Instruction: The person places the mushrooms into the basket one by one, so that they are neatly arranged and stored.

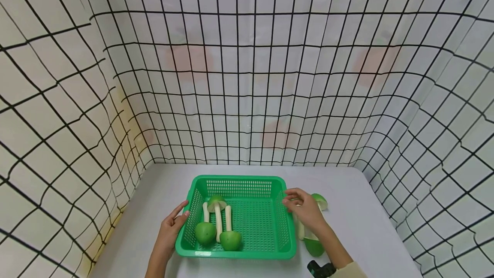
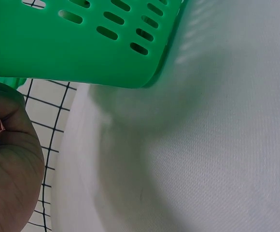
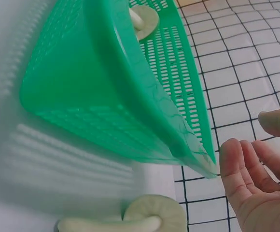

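Note:
A green plastic basket (image 1: 247, 255) with slotted walls stands on the table. Three green-capped mushrooms with pale stems lie in its left half, among them a mushroom (image 1: 230, 241) near the front wall. My left hand (image 1: 167, 231) is at the basket's left rim, index finger and thumb spread and their tips right at the edge. Beside the right rim is my right hand (image 1: 307, 210), its fingers loosely bent and nothing between them. More green-capped mushrooms (image 1: 314, 247) lie on the table outside the basket, partly hidden beneath the right hand and forearm.
The white-covered table (image 1: 347, 183) is bounded at the back and sides by a black wire grid (image 1: 254, 72) in front of pale cloth. A small black device (image 1: 321, 270) sits at the right wrist, near the table's front.

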Demonstrator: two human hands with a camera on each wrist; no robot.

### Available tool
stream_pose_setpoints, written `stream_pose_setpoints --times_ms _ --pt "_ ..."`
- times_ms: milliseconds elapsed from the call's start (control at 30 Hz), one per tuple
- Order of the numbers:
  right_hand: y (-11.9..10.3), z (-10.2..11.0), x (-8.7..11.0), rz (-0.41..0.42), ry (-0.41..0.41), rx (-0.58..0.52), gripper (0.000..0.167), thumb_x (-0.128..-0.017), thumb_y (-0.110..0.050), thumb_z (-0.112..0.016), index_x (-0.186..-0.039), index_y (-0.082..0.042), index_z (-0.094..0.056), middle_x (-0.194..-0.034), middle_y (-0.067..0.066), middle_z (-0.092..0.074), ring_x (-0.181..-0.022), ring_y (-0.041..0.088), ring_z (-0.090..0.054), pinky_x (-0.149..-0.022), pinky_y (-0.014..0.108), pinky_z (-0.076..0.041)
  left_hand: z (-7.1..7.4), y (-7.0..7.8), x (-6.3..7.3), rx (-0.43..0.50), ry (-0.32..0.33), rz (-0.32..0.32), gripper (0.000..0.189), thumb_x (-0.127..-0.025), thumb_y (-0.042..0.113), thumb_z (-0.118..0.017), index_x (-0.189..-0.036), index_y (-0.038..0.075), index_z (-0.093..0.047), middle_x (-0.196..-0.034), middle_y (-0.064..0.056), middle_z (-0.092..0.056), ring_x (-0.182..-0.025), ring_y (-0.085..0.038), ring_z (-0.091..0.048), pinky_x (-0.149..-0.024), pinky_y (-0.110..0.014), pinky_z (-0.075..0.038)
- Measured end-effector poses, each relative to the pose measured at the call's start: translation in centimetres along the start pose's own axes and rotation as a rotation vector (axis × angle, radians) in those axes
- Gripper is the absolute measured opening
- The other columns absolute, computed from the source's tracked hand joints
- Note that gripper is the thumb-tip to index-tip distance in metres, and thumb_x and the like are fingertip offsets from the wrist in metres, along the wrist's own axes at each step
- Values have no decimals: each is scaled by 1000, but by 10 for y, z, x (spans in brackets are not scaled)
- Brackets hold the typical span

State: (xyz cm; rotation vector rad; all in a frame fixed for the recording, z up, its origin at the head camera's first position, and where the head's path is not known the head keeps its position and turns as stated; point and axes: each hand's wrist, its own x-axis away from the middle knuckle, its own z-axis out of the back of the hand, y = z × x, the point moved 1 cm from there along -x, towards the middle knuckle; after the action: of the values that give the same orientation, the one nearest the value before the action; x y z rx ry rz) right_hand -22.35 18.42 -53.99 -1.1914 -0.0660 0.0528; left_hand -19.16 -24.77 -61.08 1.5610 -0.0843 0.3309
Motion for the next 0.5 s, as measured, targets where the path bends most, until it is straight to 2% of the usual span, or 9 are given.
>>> stream_pose_setpoints --times_ms 233,500 --pt "4 14 2 1 22 23 38 -99 -22 -71 -132 -4 -62 -118 14 -68 -100 19 -69 -77 25 -60 0 -2 -3 4 4 8 58 -100 41 -67 -154 28 -50 -113 -16 -74 -90 -23 -74 -74 -36 -64" --pt "18 33 7 -10 61 60 35 -100 -22 -70 -131 -7 -64 -117 12 -69 -100 22 -71 -76 25 -60 1 -4 -4 14 6 15 60 -98 44 -69 -153 29 -50 -113 -14 -74 -90 -22 -74 -75 -36 -64"
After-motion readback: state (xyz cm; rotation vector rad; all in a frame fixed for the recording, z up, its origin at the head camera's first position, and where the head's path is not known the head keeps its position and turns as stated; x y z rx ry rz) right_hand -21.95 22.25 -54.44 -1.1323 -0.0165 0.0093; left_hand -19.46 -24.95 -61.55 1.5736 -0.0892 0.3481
